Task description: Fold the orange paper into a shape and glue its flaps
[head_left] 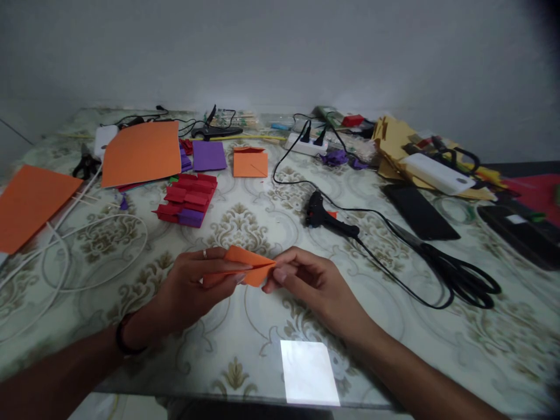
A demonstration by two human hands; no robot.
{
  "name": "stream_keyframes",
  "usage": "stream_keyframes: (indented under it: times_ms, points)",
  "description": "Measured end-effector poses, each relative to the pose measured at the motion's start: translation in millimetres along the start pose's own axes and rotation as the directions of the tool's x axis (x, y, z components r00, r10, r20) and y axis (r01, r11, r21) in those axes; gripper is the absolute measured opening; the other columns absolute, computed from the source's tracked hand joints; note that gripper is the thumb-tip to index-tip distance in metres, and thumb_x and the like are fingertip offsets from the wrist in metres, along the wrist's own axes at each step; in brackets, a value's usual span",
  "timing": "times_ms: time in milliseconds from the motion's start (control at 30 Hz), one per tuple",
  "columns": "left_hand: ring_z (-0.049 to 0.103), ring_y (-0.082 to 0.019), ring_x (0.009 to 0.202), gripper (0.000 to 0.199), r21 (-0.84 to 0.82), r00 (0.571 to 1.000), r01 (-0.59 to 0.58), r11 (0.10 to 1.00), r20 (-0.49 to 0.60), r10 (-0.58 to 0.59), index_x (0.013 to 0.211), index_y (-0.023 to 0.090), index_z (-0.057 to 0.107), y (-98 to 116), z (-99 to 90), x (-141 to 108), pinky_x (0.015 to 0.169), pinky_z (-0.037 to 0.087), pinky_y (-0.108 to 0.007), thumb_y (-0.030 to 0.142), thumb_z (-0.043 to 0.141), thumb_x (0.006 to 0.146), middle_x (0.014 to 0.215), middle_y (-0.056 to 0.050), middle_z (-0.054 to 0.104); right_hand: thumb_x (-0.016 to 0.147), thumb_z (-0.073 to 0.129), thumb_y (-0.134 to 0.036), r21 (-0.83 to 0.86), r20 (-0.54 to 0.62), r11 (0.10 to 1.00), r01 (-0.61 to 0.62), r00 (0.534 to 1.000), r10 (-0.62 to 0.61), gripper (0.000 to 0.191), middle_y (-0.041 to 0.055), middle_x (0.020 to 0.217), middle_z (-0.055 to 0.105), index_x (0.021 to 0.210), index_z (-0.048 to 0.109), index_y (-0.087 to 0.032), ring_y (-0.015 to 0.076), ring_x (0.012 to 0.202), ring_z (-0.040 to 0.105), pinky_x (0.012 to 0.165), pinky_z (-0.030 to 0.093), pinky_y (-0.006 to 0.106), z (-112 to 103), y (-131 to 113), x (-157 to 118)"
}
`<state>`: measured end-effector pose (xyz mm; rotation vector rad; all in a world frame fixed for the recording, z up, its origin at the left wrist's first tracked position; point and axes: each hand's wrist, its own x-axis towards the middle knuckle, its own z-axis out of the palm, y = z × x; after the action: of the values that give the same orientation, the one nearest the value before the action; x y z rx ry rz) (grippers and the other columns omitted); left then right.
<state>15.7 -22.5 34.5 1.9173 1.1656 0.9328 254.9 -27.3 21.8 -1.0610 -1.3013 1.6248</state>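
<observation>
A folded piece of orange paper [247, 256] is held between both hands above the near middle of the table. My left hand [196, 274], with a ring on one finger, grips its left part between fingers and thumb. At the right, the paper's pointed end is pinched by the thumb and fingers of my right hand [306, 277]. Beyond the hands lies a red folded-paper piece [188, 198] with one purple section. Further back are a folded orange paper [250, 163] and a purple paper square [210, 156]. A black glue gun [330, 217] rests beyond my right hand.
Black scissors [459, 274] and a black phone [420, 211] lie on the right. Orange sheets [142, 153] and a white cable [65, 256] occupy the left. A power strip [306, 144] stands at the back. A white rectangle [310, 372] shows near the front edge.
</observation>
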Motion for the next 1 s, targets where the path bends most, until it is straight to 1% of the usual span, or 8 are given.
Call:
stream_keyframes:
  times_ms: [133,200,367,467,600,700,867,1000]
  points:
    - [0.079,-0.019,0.081,0.018,0.051,0.995,-0.095,0.994,-0.008,0.096,0.099,0.026,0.086,-2,0.1,-3,0.074,0.062,-0.03,0.019,0.073,0.091,0.098,-0.004,0.086,0.09,0.081,-0.049,-0.047,-0.025,0.999,0.001,1.0,-0.002,0.028,0.004,0.077,0.082,0.088,0.074,-0.022,0.0175,0.071,0.075,0.07,0.057,0.031,2,-1,0]
    - [0.079,-0.018,0.079,0.018,0.062,0.994,-0.105,0.993,-0.01,0.106,0.098,0.026,0.086,-1,0.2,-3,0.074,0.062,-0.029,0.018,0.072,0.091,0.095,-0.003,0.086,0.09,0.08,-0.051,-0.086,-0.03,0.996,0.013,0.999,-0.016,0.03,0.0047,0.076,0.082,0.085,0.075,-0.022,0.0182,0.071,0.075,0.069,0.057,0.031,2,-2,1]
    - [0.072,-0.017,0.07,0.016,0.072,1.0,-0.026,0.997,0.002,0.026,0.088,0.025,0.083,5,-1.9,0,0.067,0.056,-0.029,0.025,0.068,0.092,0.078,-0.001,0.081,0.092,0.079,-0.048,-0.116,-0.017,0.992,0.051,0.998,-0.053,0.028,0.0049,0.076,0.081,0.084,0.078,-0.021,0.0183,0.072,0.074,0.068,0.057,0.031,3,-5,0]
    - [0.063,-0.015,0.062,0.02,0.045,0.995,0.086,0.995,0.048,-0.088,0.076,0.022,0.074,6,-3.6,-1,0.061,0.048,-0.027,0.027,0.065,0.092,0.068,0.001,0.073,0.093,0.078,-0.044,-0.112,-0.003,0.992,0.064,0.998,-0.064,0.025,0.0049,0.076,0.081,0.083,0.078,-0.021,0.0177,0.072,0.074,0.068,0.057,0.03,3,-6,-1]
    - [0.06,-0.015,0.065,0.025,-0.007,0.979,0.189,0.982,0.083,-0.188,0.072,0.019,0.066,5,-3.6,-2,0.062,0.045,-0.027,0.031,0.063,0.094,0.072,0.0,0.07,0.093,0.078,-0.045,-0.098,0.007,0.993,0.072,0.997,-0.071,0.027,0.0049,0.075,0.08,0.079,0.078,-0.021,0.018,0.071,0.074,0.069,0.058,0.031,4,-6,-2]
    - [0.061,-0.015,0.067,0.024,-0.018,0.979,0.19,0.982,0.078,-0.188,0.076,0.017,0.068,4,-2.5,-3,0.063,0.046,-0.027,0.032,0.064,0.094,0.077,-0.002,0.073,0.093,0.079,-0.046,-0.099,0.004,0.992,0.083,0.997,-0.083,0.028,0.0049,0.075,0.08,0.079,0.078,-0.021,0.0181,0.071,0.074,0.068,0.059,0.031,4,-5,-1]
    - [0.056,-0.013,0.061,0.024,-0.002,0.986,0.159,0.987,0.04,-0.159,0.071,0.019,0.066,6,-4.2,-2,0.059,0.043,-0.026,0.031,0.065,0.092,0.066,0.001,0.068,0.096,0.075,-0.045,-0.081,0.021,0.993,0.088,0.996,-0.087,0.025,0.0049,0.078,0.081,0.09,0.08,-0.022,0.019,0.074,0.076,0.072,0.06,0.032,1,-4,-2]
    - [0.056,-0.013,0.061,0.024,0.007,0.99,0.142,0.99,0.024,-0.142,0.071,0.019,0.066,8,-6.1,-2,0.06,0.043,-0.025,0.029,0.065,0.092,0.064,0.002,0.066,0.099,0.069,-0.049,-0.06,0.016,0.993,0.105,0.994,-0.104,0.029,0.0054,0.081,0.082,0.1,0.081,-0.022,0.0199,0.078,0.078,0.076,0.061,0.033,-1,-3,-4]
